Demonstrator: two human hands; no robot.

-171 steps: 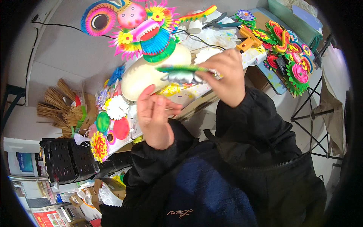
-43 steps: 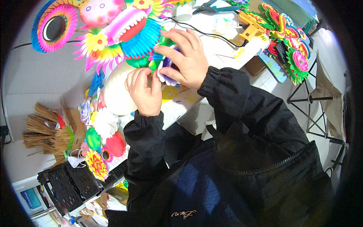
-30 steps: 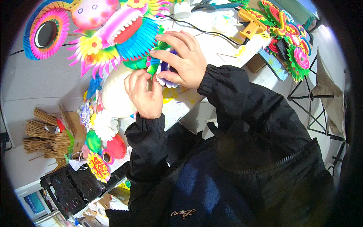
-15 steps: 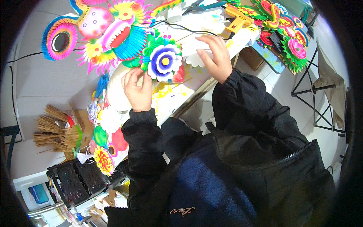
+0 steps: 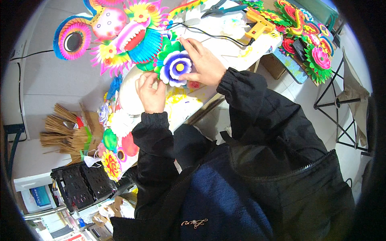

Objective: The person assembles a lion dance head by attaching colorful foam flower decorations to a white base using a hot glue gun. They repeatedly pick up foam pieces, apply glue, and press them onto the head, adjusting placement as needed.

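A blue, purple and white layered flower [image 5: 175,69] with a yellow centre and green leaves lies at the table's left part, beside a colourful dragon-like head [image 5: 128,38] with an open toothy mouth. From the right, my right hand [image 5: 205,62] closes over the flower, its thumb across the petals and its fingers at the upper edge. My left hand [image 5: 152,95] has bent fingers pinched at the flower's lower left edge; the fingertips are partly hidden. A rounded white form [image 5: 130,96] sits under and beside the left hand.
A yellow glue gun [image 5: 261,26] with a black cord and pliers [image 5: 225,8] lie at the back of the paint-stained table [image 5: 189,106]. Bright flower decorations [image 5: 309,48] fill the right stand. A bundle of thin sticks [image 5: 64,132] and a black crate [image 5: 82,184] are at left.
My right hand has moved left from the white petal shapes onto the flower and closed on it. My left hand stays at the flower's lower left. The whole view has shifted slightly.
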